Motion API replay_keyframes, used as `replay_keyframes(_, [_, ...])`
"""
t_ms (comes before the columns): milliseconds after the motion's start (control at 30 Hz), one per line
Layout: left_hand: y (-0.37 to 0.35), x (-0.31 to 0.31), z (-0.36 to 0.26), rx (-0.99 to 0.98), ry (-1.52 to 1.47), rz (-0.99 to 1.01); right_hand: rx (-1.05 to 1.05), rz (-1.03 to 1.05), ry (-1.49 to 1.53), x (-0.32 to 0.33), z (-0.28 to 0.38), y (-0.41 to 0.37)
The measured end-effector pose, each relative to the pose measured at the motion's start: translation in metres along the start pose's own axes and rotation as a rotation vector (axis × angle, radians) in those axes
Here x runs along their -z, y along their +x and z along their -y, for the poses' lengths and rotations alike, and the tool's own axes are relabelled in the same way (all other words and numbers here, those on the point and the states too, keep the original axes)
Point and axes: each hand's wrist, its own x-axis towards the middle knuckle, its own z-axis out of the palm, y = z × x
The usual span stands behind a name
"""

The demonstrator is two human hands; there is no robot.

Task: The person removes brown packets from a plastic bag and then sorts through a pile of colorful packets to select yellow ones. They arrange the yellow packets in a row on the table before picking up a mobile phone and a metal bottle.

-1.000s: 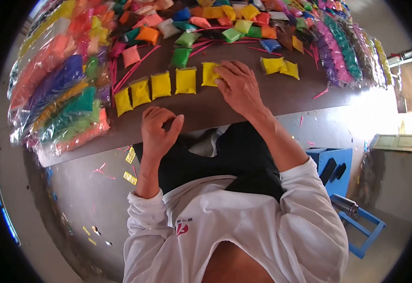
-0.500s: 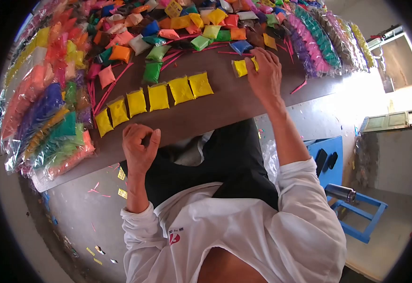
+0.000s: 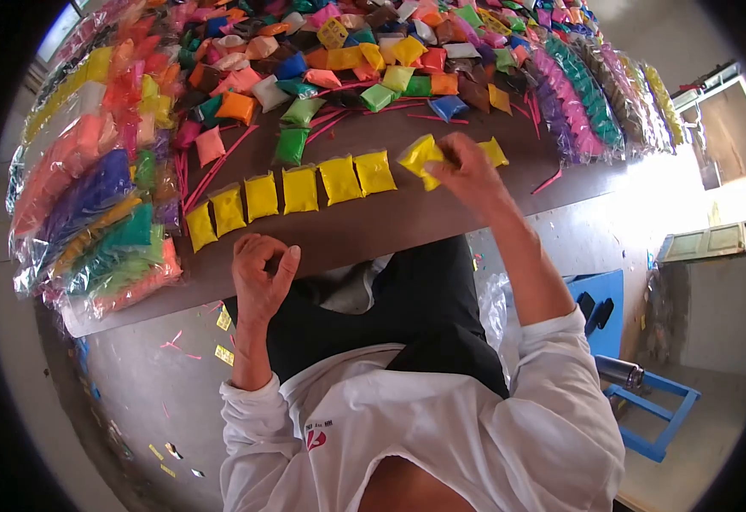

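A small yellow packet (image 3: 420,159) is pinched by its right side between the thumb and fingers of my right hand (image 3: 468,171), tilted just above the table. Behind that hand, another yellow packet (image 3: 494,152) shows on its right, partly hidden. A slightly curved row of several flat yellow packets (image 3: 300,189) lies to the left, side by side. My left hand (image 3: 262,275) rests at the table's near edge below this row, fingers loosely curled, thumb apart, with nothing visible in it.
A heap of mixed coloured packets (image 3: 364,60) covers the far side of the brown table (image 3: 347,226). Clear bags of packets are stacked at left (image 3: 83,222) and right (image 3: 577,94). Pink strips (image 3: 219,166) lie near the heap. A blue stool (image 3: 658,418) stands at right.
My right hand has come nearer and slightly left, and a yellow packet is now lifted and tilted in its fingers. The left hand stays near the table edge; the whole view has shifted slightly.
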Motion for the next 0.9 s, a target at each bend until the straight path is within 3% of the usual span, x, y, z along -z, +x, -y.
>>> replay_keyframes(167, [0.002,-0.003,-0.004,0.015,-0.110,0.039,-0.139,0.295,0.560,-0.059,0.020,-0.035])
replay_keyframes(333, [0.001,-0.032,-0.029,-0.105,-0.225,0.187,-0.074,0.245,0.515,-0.097,0.032,-0.047])
replay_keyframes(500, [-0.002,-0.041,-0.037,-0.055,-0.195,0.151,-0.037,0.275,0.498,-0.101,0.028,-0.054])
replay_keyframes(600, [-0.001,-0.043,-0.036,-0.020,-0.159,0.178,-0.169,0.443,0.445,-0.090,0.030,-0.057])
replay_keyframes(733, [-0.003,-0.051,-0.035,-0.083,-0.085,0.132,-0.132,0.428,0.383,-0.090,0.021,-0.064])
replay_keyframes(833, [-0.002,-0.044,-0.040,-0.006,-0.093,0.204,-0.114,0.424,0.463,-0.090,0.021,-0.065])
replay_keyframes(900, [-0.006,-0.050,-0.036,0.001,-0.145,0.101,-0.110,0.427,0.509,-0.091,0.022,-0.064])
